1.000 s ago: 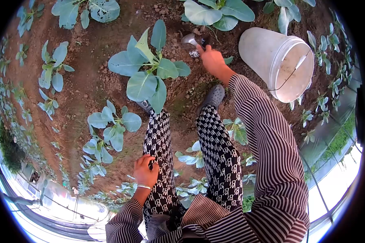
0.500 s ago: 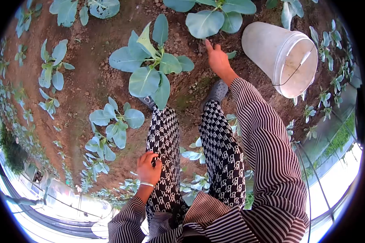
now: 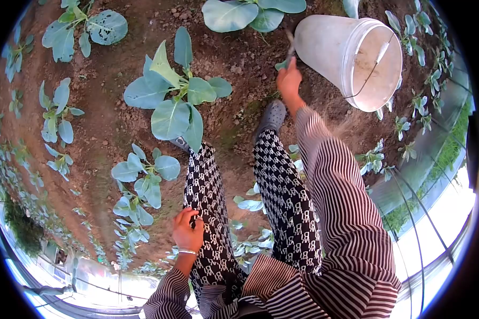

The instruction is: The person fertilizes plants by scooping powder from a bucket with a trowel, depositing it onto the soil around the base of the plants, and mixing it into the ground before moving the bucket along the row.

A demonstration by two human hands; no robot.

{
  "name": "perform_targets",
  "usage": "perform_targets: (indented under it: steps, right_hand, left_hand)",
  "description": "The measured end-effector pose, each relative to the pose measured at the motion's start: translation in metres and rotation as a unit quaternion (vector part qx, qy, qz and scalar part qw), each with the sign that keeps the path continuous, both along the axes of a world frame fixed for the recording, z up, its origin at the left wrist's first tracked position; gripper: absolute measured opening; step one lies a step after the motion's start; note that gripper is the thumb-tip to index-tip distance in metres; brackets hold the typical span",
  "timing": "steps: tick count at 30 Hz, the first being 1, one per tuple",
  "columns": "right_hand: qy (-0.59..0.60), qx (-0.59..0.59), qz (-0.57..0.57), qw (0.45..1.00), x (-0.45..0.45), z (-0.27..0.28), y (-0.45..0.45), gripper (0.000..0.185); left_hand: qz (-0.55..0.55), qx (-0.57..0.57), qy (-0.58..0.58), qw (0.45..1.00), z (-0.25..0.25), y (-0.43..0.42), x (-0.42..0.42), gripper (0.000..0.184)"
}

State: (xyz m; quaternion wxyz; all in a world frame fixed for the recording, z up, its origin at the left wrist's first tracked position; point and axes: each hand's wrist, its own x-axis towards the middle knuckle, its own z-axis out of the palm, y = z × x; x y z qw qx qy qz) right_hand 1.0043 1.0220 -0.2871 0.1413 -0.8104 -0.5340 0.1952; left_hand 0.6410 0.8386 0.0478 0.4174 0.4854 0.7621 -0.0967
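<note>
- One tool (image 3: 291, 44), its handle in my right hand (image 3: 289, 81); that grip is pinched closed around it.
- My left hand (image 3: 188, 232) (one bracelet (image 3: 187, 252) on its wrist) hovers or rests by my left leg (image 3: 210, 212), I can't tell which; fingers bent, thumb spread.
- One white bucket (image 3: 324, 49), its wall just beside the tool, on the right.
- Two grey shoes (image 3: 273, 115) (one mostly hidden by leaves).
- One large plant (image 3: 170, 119) ahead of my left foot; its leaf edges stay clear of my right hand.
- Bare soil (image 3: 239, 66) lies open between plant and bucket.
</note>
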Motion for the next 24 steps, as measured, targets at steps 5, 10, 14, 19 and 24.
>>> perform_targets:
  steps: [5,10,14,19,24]
  right_hand:
    - [0.137,-0.194,-0.207,0.949,-0.044,-0.014,0.016,0.053]
    - [0.211,-0.239,-0.142,0.937,-0.045,0.03,-0.02,0.061]
    - [0.15,-0.082,-0.138,0.975,-0.022,0.017,-0.003,0.06]
    - [0.321,-0.078,-0.26,0.907,-0.042,-0.016,0.03,0.048]
    - [0.227,-0.101,-0.085,0.965,-0.046,0.043,0.004,0.054]
  left_hand:
    - [-0.013,-0.006,0.01,1.0,-0.002,-0.003,0.0,0.018]
    - [-0.03,-0.007,0.012,0.999,-0.001,0.006,0.005,0.017]
    - [-0.046,-0.008,0.015,0.999,-0.001,0.007,0.005,0.017]
    - [-0.056,-0.019,0.032,0.998,-0.004,0.007,0.014,0.016]
    - [-0.043,-0.027,0.062,0.997,-0.001,0.012,0.026,0.016]
